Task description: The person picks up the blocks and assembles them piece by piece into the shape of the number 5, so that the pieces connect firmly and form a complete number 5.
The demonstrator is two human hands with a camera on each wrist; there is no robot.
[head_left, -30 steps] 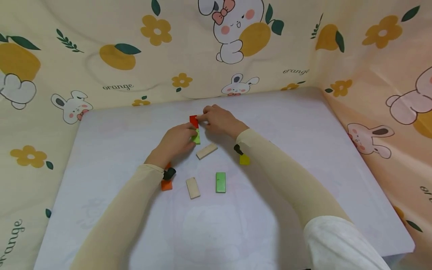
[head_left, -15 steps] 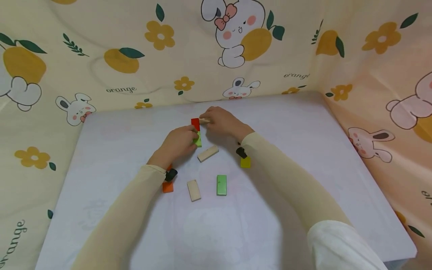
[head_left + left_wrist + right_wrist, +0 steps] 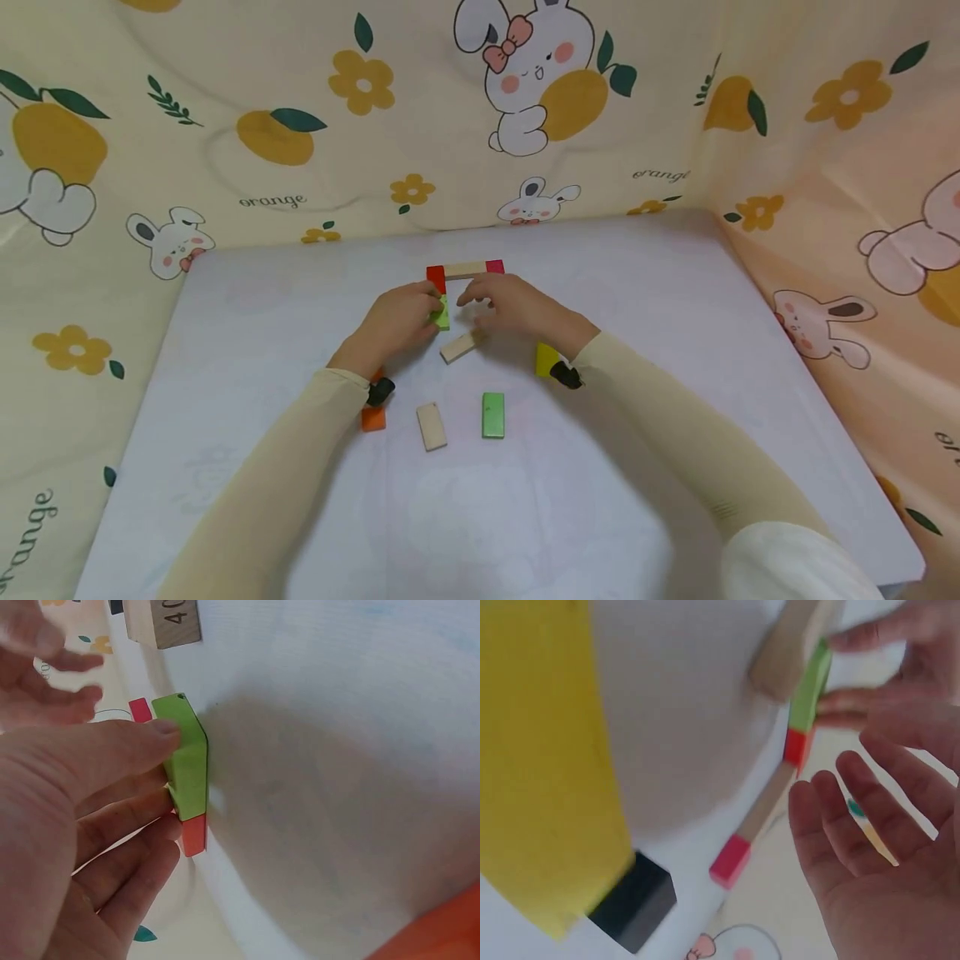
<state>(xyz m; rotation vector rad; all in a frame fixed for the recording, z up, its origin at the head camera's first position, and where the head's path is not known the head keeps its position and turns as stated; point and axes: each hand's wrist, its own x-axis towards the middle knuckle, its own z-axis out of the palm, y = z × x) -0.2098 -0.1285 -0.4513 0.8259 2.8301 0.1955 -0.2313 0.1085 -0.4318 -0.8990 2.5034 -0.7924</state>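
With our left hand (image 3: 396, 321) we pinch the light-green block (image 3: 189, 776), butted against the red block (image 3: 436, 277) beyond it; a careless release could skew that join. Our right hand (image 3: 527, 308), loose and empty, hovers near the plain block (image 3: 457, 347) beside the light-green block; dipping might knock it.

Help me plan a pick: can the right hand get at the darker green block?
Probably yes: the right hand looks empty, and the darker green block lies uncovered and by itself.
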